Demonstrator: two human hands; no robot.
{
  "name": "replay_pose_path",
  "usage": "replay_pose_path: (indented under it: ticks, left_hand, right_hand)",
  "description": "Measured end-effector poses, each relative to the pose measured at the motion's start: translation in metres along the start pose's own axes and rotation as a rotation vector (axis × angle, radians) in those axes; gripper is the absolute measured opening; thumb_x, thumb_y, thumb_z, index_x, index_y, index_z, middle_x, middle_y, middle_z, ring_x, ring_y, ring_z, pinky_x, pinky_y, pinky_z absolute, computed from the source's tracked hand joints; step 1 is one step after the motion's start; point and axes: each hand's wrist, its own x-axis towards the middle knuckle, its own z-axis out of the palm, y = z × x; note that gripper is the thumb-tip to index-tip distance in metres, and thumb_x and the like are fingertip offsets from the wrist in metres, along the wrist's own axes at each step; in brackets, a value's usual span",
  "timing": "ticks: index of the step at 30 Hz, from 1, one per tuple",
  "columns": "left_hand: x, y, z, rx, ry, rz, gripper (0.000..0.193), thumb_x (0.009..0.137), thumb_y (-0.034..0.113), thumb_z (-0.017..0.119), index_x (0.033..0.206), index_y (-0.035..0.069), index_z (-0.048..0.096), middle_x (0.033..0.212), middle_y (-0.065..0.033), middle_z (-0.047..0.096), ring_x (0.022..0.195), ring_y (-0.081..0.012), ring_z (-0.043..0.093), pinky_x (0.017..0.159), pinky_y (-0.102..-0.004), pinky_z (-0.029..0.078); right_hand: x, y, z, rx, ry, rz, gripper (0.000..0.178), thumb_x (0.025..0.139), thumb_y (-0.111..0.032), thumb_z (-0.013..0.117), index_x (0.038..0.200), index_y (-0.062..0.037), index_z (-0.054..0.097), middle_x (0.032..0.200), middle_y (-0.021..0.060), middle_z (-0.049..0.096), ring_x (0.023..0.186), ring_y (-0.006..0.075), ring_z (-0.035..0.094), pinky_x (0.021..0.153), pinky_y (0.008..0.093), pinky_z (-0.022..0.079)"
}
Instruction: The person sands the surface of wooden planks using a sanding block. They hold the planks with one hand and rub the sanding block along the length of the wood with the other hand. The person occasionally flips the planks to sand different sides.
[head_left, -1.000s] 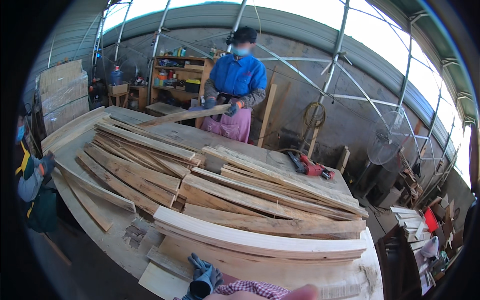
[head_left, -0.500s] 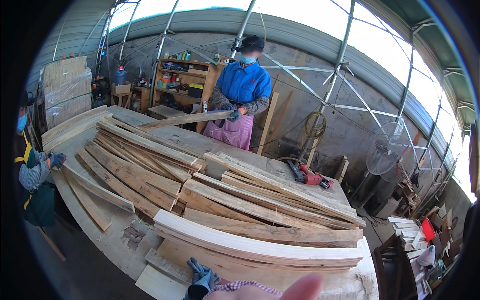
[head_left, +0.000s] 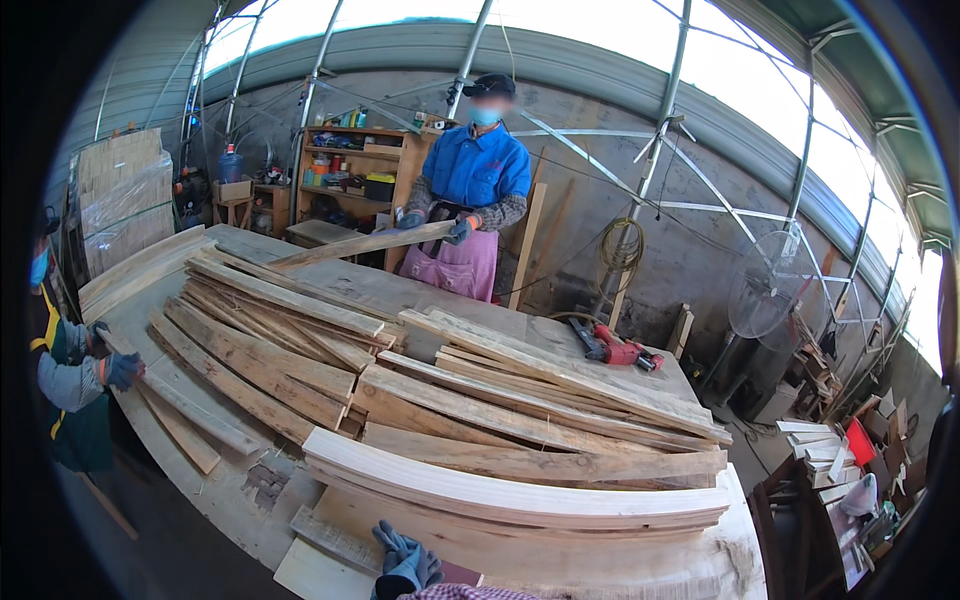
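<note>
My left hand (head_left: 407, 562), in a blue-grey glove with a dark cuff, lies low in the picture near the bench's front edge. Its fingers are apart, and no held thing shows in them. Beside it a dark red flat piece (head_left: 458, 573) shows in part. Pale sawn boards (head_left: 340, 540) lie under and around the hand. Just beyond stands a neat stack of pale curved wooden strips (head_left: 510, 490). A checked sleeve (head_left: 475, 593) shows at the lower edge. My right hand is out of sight.
Rough curved boards (head_left: 290, 365) cover much of the bench (head_left: 235, 490). A red power tool (head_left: 622, 352) lies at its far right. Across the bench a person in blue (head_left: 480, 165) holds a board (head_left: 365, 243). Another person's gloved hand (head_left: 122, 370) is at the left. Offcuts (head_left: 825, 455) lie at right.
The view has shifted slightly. The left co-worker's hand has moved onto a board, which now lies lower. The far worker's hands have shifted on their board. A pink blur near my sleeve is gone.
</note>
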Motion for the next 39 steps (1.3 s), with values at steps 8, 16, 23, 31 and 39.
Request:
replay_pose_path:
  ticks: [8, 16, 23, 31, 39]
  left_hand:
    - [-0.032, 0.000, 0.056, 0.101, 0.054, 0.104, 0.059, 0.090, 0.058, 0.053, 0.127, 0.013, 0.052, 0.126, -0.0117, 0.056, 0.126, -0.0322, 0.046, 0.107, -0.0576, 0.036]
    - [-0.052, 0.003, 0.086, 0.159, 0.070, 0.141, 0.065, 0.091, 0.063, 0.049, 0.134, 0.013, 0.049, 0.133, -0.0102, 0.054, 0.132, -0.0298, 0.043, 0.110, -0.0557, 0.035]
    - [-0.080, -0.001, 0.110, 0.213, 0.103, 0.158, 0.071, 0.092, 0.066, 0.047, 0.140, 0.014, 0.047, 0.140, -0.0089, 0.052, 0.138, -0.0277, 0.041, 0.113, -0.0541, 0.034]
    - [-0.076, -0.003, 0.132, 0.301, 0.464, 0.167, 0.054, 0.093, 0.063, 0.044, 0.117, 0.017, 0.058, 0.117, -0.0049, 0.064, 0.119, -0.0262, 0.056, 0.093, -0.0515, 0.050]
    - [-0.106, 0.029, 0.147, 0.117, 0.283, 0.163, 0.052, 0.091, 0.061, 0.053, 0.119, 0.018, 0.060, 0.118, -0.0052, 0.063, 0.114, -0.0260, 0.058, 0.102, -0.0478, 0.044]
  right_hand:
    - [-0.001, 0.002, 0.001, 0.033, -0.011, -0.021, 0.064, 0.108, -0.043, 0.027, 0.119, 0.0101, 0.061, 0.115, 0.0277, 0.064, 0.112, 0.0388, 0.061, 0.100, 0.0438, 0.046]
    - [0.003, -0.008, 0.007, 0.133, -0.077, -0.092, 0.065, 0.108, -0.043, 0.027, 0.121, 0.0109, 0.061, 0.116, 0.0280, 0.064, 0.113, 0.0390, 0.061, 0.101, 0.0440, 0.045]
    - [0.034, -0.068, 0.012, 0.624, -0.253, -0.384, 0.066, 0.108, -0.043, 0.027, 0.122, 0.0115, 0.060, 0.116, 0.0282, 0.064, 0.114, 0.0392, 0.060, 0.102, 0.0441, 0.045]
    - [0.069, -0.133, 0.044, 1.382, -0.688, -0.667, 0.067, 0.108, -0.043, 0.027, 0.124, 0.0123, 0.060, 0.117, 0.0285, 0.064, 0.115, 0.0395, 0.060, 0.103, 0.0443, 0.044]
    - [0.063, -0.054, 0.039, 0.501, -0.396, -0.543, 0.038, 0.102, -0.025, 0.052, 0.122, 0.0060, 0.062, 0.118, 0.0235, 0.064, 0.107, 0.0384, 0.061, 0.094, 0.0430, 0.048]
